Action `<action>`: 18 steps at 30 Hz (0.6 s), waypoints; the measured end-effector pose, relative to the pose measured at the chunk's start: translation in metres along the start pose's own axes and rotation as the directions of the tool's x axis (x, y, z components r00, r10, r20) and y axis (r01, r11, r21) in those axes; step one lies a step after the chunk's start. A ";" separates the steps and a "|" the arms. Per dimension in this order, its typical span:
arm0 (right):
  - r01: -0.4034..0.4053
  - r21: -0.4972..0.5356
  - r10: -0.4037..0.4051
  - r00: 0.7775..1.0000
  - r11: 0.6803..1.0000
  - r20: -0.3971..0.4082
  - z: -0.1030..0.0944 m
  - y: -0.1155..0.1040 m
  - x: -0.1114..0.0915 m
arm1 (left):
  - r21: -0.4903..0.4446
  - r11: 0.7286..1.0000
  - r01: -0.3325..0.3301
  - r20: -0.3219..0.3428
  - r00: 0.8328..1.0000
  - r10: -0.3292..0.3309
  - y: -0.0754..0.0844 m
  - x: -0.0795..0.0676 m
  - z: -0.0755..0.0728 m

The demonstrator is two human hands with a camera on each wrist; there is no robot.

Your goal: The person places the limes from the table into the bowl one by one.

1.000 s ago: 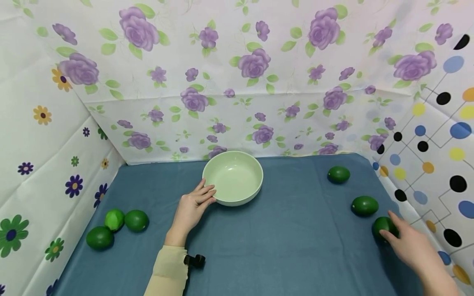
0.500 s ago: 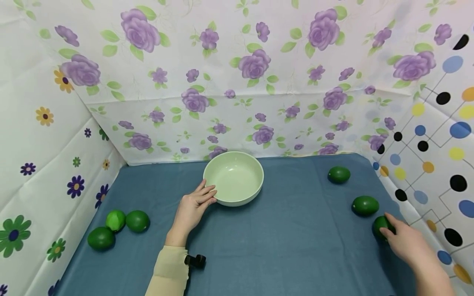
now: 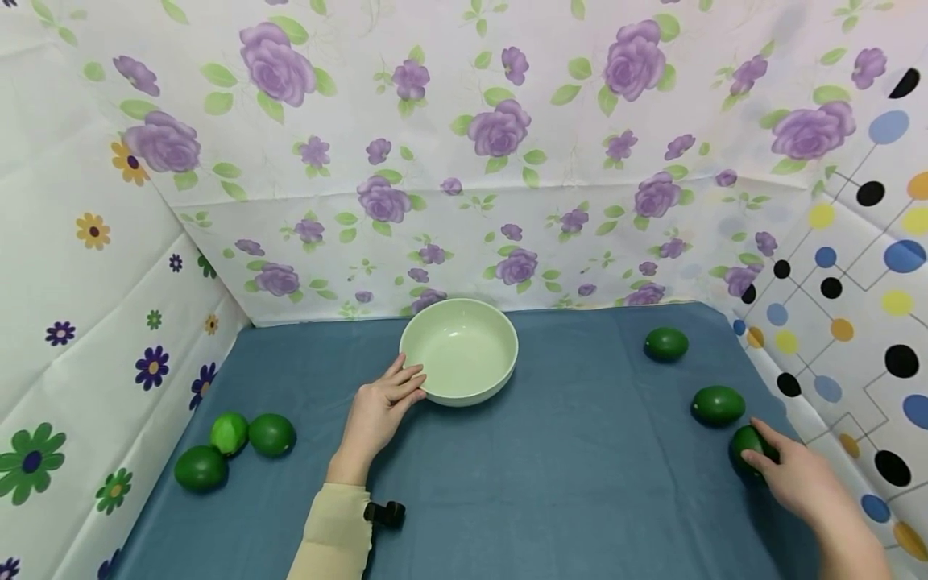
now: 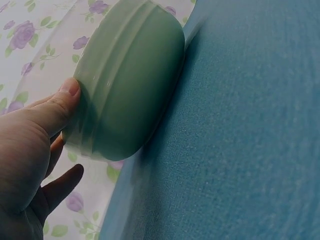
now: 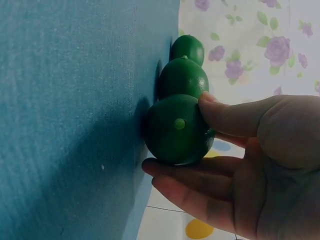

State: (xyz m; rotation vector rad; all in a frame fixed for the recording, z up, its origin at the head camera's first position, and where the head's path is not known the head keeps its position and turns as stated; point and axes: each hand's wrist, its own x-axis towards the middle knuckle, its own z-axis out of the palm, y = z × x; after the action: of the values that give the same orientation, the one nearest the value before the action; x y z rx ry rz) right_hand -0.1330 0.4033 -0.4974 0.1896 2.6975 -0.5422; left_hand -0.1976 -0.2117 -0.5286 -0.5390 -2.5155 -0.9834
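A pale green bowl (image 3: 458, 354) stands at the back middle of the blue cloth. My left hand (image 3: 377, 407) holds its near-left rim; in the left wrist view the thumb (image 4: 71, 87) lies against the outer wall, and some fingers are hidden behind the bowl. At far right my right hand (image 3: 801, 483) grips a dark green lime (image 5: 175, 132), thumb on one side and fingers on the other. That lime appears to sit on the cloth. Two more limes lie beyond it, one close by (image 3: 718, 405) and one farther back (image 3: 665, 344).
On the left of the cloth (image 3: 551, 483) several limes cluster: a dark one (image 3: 200, 469), a brighter green one (image 3: 229, 433) and another dark one (image 3: 271, 435). Flowered sheeting (image 3: 435, 161) rises behind, and dotted sheeting (image 3: 863, 322) borders the right side.
My right hand's fingers have closed in around the nearest right-hand lime. The left hand stays at the bowl's rim, and the bowl keeps its place.
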 end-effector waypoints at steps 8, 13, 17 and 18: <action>0.012 -0.004 -0.012 1.000 1.000 -0.010 0.002 0.005 0.000 | 0.001 1.000 -0.012 -0.015 1.000 0.012 0.002 -0.001 0.001; 0.025 0.009 -0.025 1.000 1.000 -0.019 0.002 0.009 0.000 | 0.016 1.000 -0.006 -0.011 1.000 0.006 0.000 -0.001 0.003; 0.025 0.021 -0.025 0.999 0.999 -0.030 0.003 0.011 0.001 | 0.020 1.000 -0.010 -0.011 1.000 0.010 -0.001 -0.001 0.004; 0.024 0.024 -0.023 0.999 0.999 -0.033 0.003 0.011 0.001 | 0.022 1.000 -0.012 -0.013 1.000 0.012 -0.001 -0.001 0.004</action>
State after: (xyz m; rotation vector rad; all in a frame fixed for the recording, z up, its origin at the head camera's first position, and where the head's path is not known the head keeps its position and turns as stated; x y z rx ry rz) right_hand -0.1300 0.4123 -0.5044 0.1753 2.7288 -0.5833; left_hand -0.1975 -0.2099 -0.5322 -0.5386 -2.5058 -0.9510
